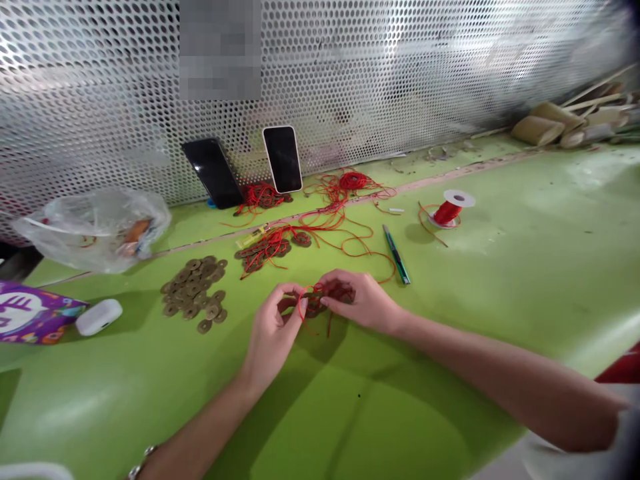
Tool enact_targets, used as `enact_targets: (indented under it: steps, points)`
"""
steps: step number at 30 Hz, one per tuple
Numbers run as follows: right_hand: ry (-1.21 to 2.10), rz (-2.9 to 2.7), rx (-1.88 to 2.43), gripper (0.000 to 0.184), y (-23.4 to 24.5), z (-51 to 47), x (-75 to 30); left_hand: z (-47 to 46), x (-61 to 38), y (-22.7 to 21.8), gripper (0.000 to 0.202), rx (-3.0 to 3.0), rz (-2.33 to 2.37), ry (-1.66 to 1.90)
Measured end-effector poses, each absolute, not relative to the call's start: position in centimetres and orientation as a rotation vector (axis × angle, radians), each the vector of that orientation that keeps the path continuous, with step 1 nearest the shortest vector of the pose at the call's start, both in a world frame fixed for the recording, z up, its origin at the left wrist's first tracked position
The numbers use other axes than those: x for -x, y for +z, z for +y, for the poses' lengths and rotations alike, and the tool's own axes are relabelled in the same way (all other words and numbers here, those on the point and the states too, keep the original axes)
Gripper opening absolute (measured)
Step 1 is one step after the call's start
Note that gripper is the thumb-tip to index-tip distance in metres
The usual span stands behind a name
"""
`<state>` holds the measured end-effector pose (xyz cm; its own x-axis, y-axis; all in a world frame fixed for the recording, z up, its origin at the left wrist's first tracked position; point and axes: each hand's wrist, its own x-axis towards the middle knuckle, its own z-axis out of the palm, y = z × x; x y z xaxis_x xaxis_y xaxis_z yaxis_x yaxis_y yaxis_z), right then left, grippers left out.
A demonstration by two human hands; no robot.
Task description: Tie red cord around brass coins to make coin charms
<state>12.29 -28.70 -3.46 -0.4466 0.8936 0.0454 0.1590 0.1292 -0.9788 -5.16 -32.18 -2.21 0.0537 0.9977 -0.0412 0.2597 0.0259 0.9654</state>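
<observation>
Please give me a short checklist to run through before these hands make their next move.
1. Grip on the corded coins: ok; left hand and right hand both pinch them.
2. Knot tight: cannot tell; the fingers hide much of it.
3. Cord ends tucked away: not ok; they dangle below the fingers.
4. Loose coins close by: ok; they lie on the table left of the left hand.
5. Spool standing: ok; upright, beyond the right hand.
6. Utility knife blade retracted: cannot tell; too small to see.
</observation>
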Motion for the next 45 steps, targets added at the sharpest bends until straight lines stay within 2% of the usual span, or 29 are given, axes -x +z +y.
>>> enact_targets:
  steps: [15, 27, 36, 45]
  points:
    - [1.305, -1.715, 1.096, 0.01, -3.0, -28.5, -12.6, -32.4, 5.3, -2.8, 0.015, -1.474, 1.32, 0.91]
    - [1.268, -1.617, 1.057, 0.01, -3.1, -29.1, -12.4, -32.8, 4.8, -2.6, 0.012, -1.505, 1.306, 0.85]
    - [1.426, -1.624, 0.964, 0.026, -3.3, -29.2, -12.4, -32.6, 5.0, -2.8, 0.013, -1.439, 1.332, 0.899]
    - [1.401, -1.65, 1.009, 0.022, -3.3, -29.3, -12.4, -33.0, 4.9, -2.5, 0.012, -1.475, 1.322, 0.871]
